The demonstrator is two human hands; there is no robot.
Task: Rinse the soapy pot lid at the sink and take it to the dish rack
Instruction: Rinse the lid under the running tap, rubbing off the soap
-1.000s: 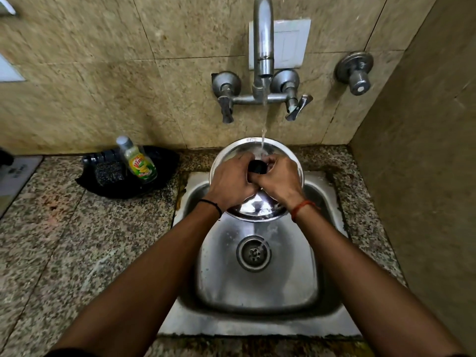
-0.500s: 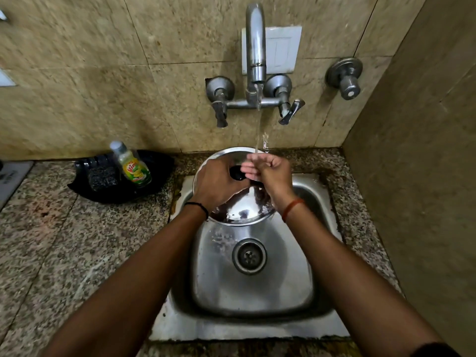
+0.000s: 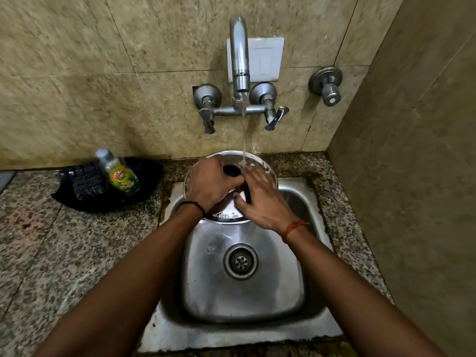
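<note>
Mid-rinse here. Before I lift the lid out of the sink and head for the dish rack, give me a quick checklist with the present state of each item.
1. Water reaching the pot lid: ok, the stream from the tap lands beside the black knob.
2. Firm hold: ok, the left hand grips the lid at the knob.
3. Right hand clear of the lid: not ok, its fingers lie flat on the surface.
4. Soap gone: cannot tell, the hands cover most of the lid.
5. Tap off: not ok, water is running.
6. Dish rack path: cannot tell, no rack is in view.
</note>
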